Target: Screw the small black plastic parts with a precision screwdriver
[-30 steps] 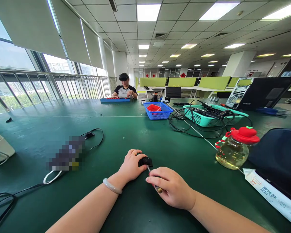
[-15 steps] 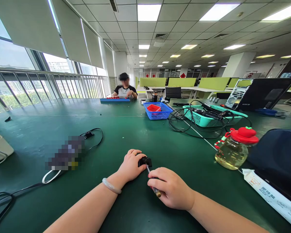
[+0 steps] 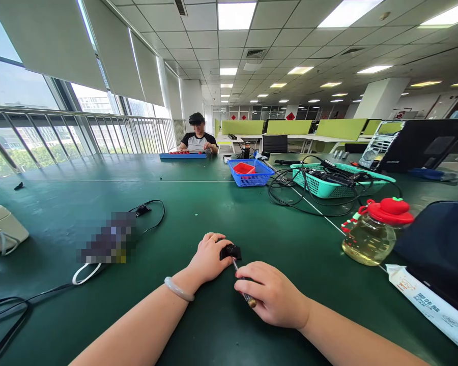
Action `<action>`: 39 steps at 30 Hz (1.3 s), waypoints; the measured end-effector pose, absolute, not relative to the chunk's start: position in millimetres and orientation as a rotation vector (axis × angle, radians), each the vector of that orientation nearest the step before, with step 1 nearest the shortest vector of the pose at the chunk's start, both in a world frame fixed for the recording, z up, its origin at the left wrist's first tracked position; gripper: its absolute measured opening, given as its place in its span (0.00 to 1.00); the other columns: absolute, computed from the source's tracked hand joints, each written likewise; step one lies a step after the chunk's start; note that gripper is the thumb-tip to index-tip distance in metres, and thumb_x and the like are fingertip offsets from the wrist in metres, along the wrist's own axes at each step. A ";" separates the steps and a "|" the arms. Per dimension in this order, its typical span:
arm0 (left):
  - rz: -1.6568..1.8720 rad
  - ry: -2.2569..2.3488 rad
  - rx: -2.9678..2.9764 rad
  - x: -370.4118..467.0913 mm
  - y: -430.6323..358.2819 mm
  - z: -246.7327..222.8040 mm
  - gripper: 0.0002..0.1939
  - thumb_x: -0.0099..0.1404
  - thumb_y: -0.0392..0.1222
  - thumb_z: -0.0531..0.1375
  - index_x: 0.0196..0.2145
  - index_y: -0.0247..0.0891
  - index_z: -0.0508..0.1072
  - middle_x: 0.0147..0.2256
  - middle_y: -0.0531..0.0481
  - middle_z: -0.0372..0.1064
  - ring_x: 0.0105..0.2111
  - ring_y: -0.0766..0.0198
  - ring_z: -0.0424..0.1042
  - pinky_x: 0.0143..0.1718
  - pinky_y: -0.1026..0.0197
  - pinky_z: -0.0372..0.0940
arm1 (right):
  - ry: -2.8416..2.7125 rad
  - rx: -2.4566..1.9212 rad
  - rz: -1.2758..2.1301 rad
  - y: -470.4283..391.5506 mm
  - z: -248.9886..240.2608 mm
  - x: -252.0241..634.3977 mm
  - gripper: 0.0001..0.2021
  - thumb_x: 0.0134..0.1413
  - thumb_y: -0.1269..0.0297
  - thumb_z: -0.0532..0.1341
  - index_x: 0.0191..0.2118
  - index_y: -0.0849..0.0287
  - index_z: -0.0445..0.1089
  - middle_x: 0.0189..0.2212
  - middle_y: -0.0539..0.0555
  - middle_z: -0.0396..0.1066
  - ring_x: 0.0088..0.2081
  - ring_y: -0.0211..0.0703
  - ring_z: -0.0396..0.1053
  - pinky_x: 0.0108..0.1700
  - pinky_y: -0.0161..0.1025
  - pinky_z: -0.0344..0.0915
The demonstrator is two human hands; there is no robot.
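Note:
My left hand (image 3: 210,257) rests on the green table, its thumb and fingers closed around a small black block-like part (image 3: 232,251). The left palm and fingers cover the part's left side, and its exact kind does not show. In my right hand (image 3: 275,296) is a slim screwdriver (image 3: 249,300) with a thin metal shaft and a gold-coloured end cap. Its shaft slants up and left to the near side of the black part, by my left thumb. Whether the tip sits in a screw is too small to tell.
Left lie a blurred device (image 3: 109,238) with cables and a cream case (image 3: 3,230). Ahead stand a blue basket (image 3: 252,178) and a green basket (image 3: 328,189) of cables. A red-lidded jar (image 3: 374,236) and white packet (image 3: 431,305) are right. A person (image 3: 198,140) sits opposite.
The screwdriver's tip appears slightly nearer the part's front edge. Both hands keep their grip, and the whole view has shifted a little.

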State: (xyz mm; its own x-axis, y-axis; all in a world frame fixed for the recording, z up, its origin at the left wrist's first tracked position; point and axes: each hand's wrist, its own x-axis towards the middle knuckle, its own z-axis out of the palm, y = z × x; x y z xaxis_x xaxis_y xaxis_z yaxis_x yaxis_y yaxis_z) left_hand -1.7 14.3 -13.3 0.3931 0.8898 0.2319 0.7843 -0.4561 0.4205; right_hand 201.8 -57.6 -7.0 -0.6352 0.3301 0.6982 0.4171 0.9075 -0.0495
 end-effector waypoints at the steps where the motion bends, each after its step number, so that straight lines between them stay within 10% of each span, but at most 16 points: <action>1: 0.629 1.477 2.408 -1.7 14.6 -13.7 0.19 0.59 0.46 0.66 0.49 0.48 0.77 0.54 0.46 0.69 0.59 0.49 0.59 0.63 0.43 0.57 | -2.306 -0.527 -0.151 -57.8 -6.8 201.6 0.12 0.54 0.77 0.57 0.42 0.57 0.71 0.39 0.56 0.74 0.38 0.43 0.71 0.40 0.41 0.71; 39: 0.592 1.473 2.422 -1.2 16.9 -12.7 0.19 0.62 0.49 0.63 0.50 0.46 0.76 0.53 0.45 0.70 0.59 0.48 0.60 0.63 0.43 0.56 | -2.275 -0.688 -0.063 -60.0 -3.4 200.6 0.12 0.55 0.77 0.56 0.43 0.58 0.69 0.40 0.57 0.74 0.36 0.43 0.70 0.40 0.41 0.70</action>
